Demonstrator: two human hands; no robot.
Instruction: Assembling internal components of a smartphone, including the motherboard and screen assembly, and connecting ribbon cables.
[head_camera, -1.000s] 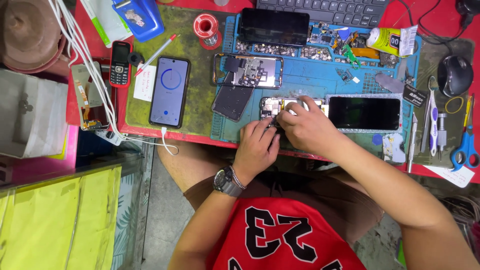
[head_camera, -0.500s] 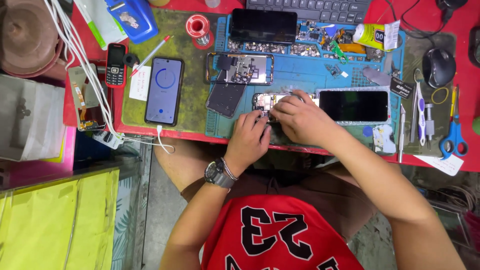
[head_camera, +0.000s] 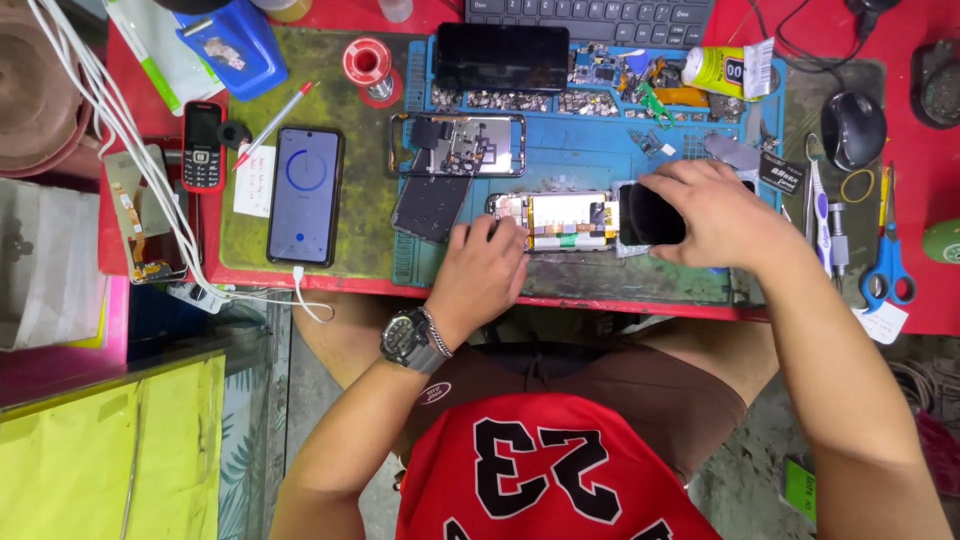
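An opened phone body (head_camera: 560, 220) with its insides showing lies on the blue repair mat (head_camera: 600, 165). My left hand (head_camera: 482, 272), with a wristwatch, rests its fingertips on the near left end of that body. My right hand (head_camera: 712, 215) grips a black phone screen panel (head_camera: 648, 214) just right of the body and holds it over the mat's right part. A second opened phone (head_camera: 458, 145) lies farther back, with a dark back cover (head_camera: 428, 208) beside it.
A lit smartphone (head_camera: 304, 195) and a small red keypad phone (head_camera: 203, 146) lie at left on the green mat. A solder spool (head_camera: 367, 64), glue tube (head_camera: 725, 70), mouse (head_camera: 852, 130), blue scissors (head_camera: 886, 270), keyboard (head_camera: 590, 18) and white cables (head_camera: 120, 130) surround the mats.
My right hand has drawn the black screen panel away to the right, uncovering the opened phone body. My left hand stays at its left end.
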